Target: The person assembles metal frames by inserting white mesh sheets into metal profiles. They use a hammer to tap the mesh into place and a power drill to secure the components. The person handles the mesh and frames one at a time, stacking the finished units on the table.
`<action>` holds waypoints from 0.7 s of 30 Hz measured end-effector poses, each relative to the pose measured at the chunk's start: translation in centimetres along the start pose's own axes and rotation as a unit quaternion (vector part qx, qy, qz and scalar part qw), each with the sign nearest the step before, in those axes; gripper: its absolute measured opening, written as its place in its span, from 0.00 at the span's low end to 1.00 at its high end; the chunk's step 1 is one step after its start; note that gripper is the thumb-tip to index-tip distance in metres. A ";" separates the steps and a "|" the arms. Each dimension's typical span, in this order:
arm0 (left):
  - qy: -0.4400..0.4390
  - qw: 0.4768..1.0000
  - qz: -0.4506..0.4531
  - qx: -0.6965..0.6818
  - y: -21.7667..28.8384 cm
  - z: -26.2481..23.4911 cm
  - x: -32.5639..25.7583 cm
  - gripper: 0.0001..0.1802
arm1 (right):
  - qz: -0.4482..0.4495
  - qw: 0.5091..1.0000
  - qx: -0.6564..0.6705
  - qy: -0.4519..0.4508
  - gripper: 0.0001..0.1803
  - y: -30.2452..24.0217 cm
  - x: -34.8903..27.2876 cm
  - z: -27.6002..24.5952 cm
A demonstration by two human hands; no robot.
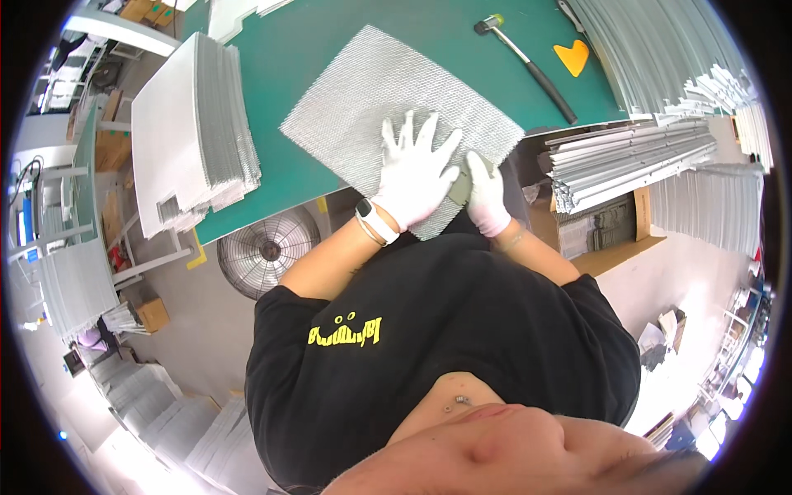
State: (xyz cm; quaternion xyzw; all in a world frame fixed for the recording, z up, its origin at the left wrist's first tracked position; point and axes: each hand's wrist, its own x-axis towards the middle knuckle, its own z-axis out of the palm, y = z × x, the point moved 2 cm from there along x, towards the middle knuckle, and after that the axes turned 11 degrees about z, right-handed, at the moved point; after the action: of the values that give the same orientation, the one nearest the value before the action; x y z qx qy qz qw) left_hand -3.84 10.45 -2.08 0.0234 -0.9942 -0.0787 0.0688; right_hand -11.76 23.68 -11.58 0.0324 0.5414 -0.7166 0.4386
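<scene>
A silvery mesh panel [355, 91] lies askew on the green tabletop [285, 41], its near corner reaching past the table's front edge. My left hand [417, 177], in a white glove with a white-strapped watch at the wrist, rests flat on the mesh with fingers spread. At the panel's near right edge is my right hand [488, 198], also gloved in white. Its fingers close on a small flat grey-green piece [459, 188] against the mesh; the exact kind of this piece is not clear.
A hammer [528, 70] with a black grip and an orange scraper [572, 58] lie at the back right. Panel stacks stand at left [186, 124] and far right [643, 49]. Below the right stack are metal strips [631, 161]. A floor fan [268, 250] stands under the table's left front.
</scene>
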 end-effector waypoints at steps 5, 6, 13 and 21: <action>-0.032 0.994 0.102 -0.001 -4.7 -0.3 1.2 0.31 | 0.240 0.874 -0.348 -0.241 0.28 -4.1 0.8 0.6; -0.039 0.994 0.096 0.020 -6.1 -0.7 1.6 0.30 | 0.103 0.851 -0.421 -0.295 0.33 -5.9 -0.7 1.8; 0.187 0.981 0.058 0.002 -4.7 -4.7 1.0 0.32 | -0.101 0.420 -0.891 0.137 0.06 -10.1 6.9 -19.3; -0.018 0.793 -0.023 -0.609 4.3 7.1 -2.9 0.15 | -0.350 0.561 -0.742 -0.110 0.04 -12.5 -3.5 -2.4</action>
State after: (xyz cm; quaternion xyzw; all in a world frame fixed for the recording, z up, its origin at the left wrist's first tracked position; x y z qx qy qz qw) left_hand -2.16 15.91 -8.71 -0.0016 -0.7408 -0.6700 0.0489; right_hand -18.94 27.99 -1.40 -0.5760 0.7984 -0.1569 0.0791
